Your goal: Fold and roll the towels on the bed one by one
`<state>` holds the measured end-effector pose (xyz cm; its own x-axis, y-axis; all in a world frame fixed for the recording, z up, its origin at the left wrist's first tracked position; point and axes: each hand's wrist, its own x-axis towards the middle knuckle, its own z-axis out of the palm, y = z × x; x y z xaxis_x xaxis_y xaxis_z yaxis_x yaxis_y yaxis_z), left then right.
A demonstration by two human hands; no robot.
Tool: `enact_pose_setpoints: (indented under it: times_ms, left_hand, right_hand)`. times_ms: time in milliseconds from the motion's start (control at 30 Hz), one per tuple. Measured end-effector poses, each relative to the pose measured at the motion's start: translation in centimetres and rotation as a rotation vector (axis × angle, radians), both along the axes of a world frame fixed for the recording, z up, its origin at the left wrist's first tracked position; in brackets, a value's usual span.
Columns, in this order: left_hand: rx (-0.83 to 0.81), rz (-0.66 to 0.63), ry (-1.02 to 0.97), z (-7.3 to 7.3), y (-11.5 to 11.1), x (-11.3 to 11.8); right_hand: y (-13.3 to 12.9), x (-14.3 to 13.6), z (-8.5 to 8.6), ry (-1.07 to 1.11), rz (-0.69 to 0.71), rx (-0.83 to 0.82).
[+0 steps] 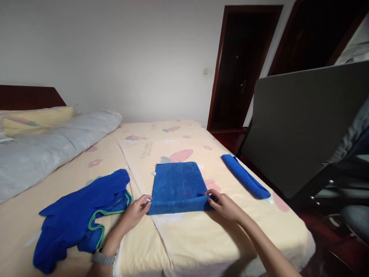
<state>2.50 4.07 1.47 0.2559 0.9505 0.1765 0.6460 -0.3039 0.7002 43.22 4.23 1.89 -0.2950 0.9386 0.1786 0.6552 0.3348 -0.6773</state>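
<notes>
A blue towel (176, 180) lies spread on the bed in front of me, its near edge turned over into a flat strip. My left hand (140, 207) pinches the left end of that strip. At the right end, my right hand (221, 204) grips the folded edge between thumb and fingers. A small white tag sticks out at the towel's left side. To the left of my left hand lies a crumpled blue cloth with green trim (77, 209). A rolled blue towel (245, 177) rests near the bed's right edge.
The bed (196, 238) has a cream sheet printed with carrots. A grey rolled quilt (57, 144) and a yellow pillow (40, 120) lie at the left. A large dark panel (305, 119) stands beyond the right edge, near a dark door (245, 69).
</notes>
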Motion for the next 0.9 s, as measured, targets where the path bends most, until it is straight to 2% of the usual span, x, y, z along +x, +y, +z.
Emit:
enact_pose_setpoints:
  times_ms: [133, 267, 433, 533, 633, 733, 833, 900]
  left_hand:
    - [-0.021, 0.012, -0.107, -0.4, -0.1, 0.7]
    - [-0.026, 0.045, -0.156, -1.1, 0.5, 0.9]
    - [0.066, 0.104, -0.026, -2.2, 1.2, 0.8]
    - [0.121, 0.134, 0.093, -2.4, 1.3, 1.0]
    - [0.210, 0.166, 0.300, -2.1, 0.9, 1.5]
    - [0.369, 0.179, 0.504, -1.7, 0.2, 2.0]
    - [0.503, 0.155, 0.560, -1.1, -0.5, 2.4]
    - [0.557, 0.086, 0.549, -0.7, -0.8, 2.8]
  right_hand:
    - [0.6, 0.0, -1.6, 0.201, -0.013, -0.076]
    - [1.0, 0.2, -1.9, 0.341, 0.027, -0.142]
    - [1.4, 0.4, -1.8, 0.343, -0.027, -0.135]
    - [1.7, 0.4, -2.0, 0.309, -0.034, -0.119]
    - [1.9, 0.1, -2.3, 0.190, -0.066, -0.036]
    - [1.8, -0.1, -2.5, -0.042, -0.162, 0.108]
    - [1.4, -0.8, -2.1, -0.253, -0.237, 0.312]
    - [0.9, -1.9, -1.7, -0.293, -0.162, 0.427]
